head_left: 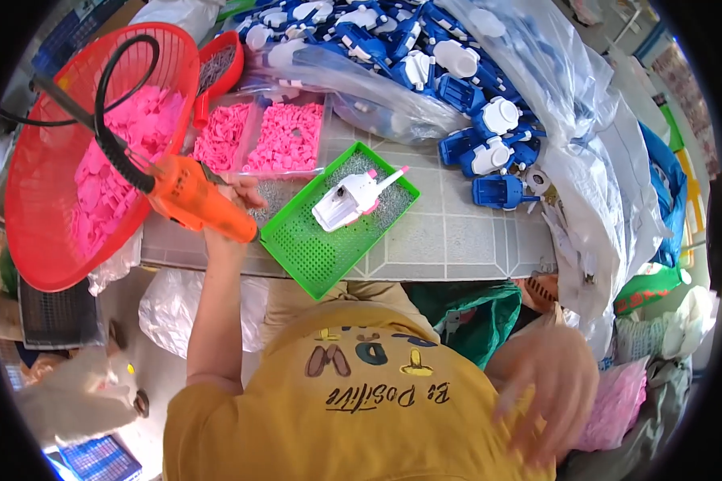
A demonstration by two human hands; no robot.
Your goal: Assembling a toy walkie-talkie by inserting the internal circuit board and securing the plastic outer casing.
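An orange electric screwdriver (204,200) hangs from a black coiled cord at the left, in front of my left hand (245,191). The visible fingers of that hand are curled; the screwdriver hides the palm and whatever it may hold. To its right, a white plastic housing (345,204) with pink parts lies open side up in a shallow green basket (313,260). Small metal screws (389,204) lie scattered in the basket's far part. My right hand (557,385), blurred, hangs beside my body at the lower right with fingers apart and nothing visible in them.
A large red basket (36,200) of pink parts stands at the left. A red scoop (233,64) holds screws beside trays of small pink pieces (285,138). Blue-and-white assemblies (457,60) pile up at the back among plastic bags (569,104). Several spill onto the tiled table (473,240).
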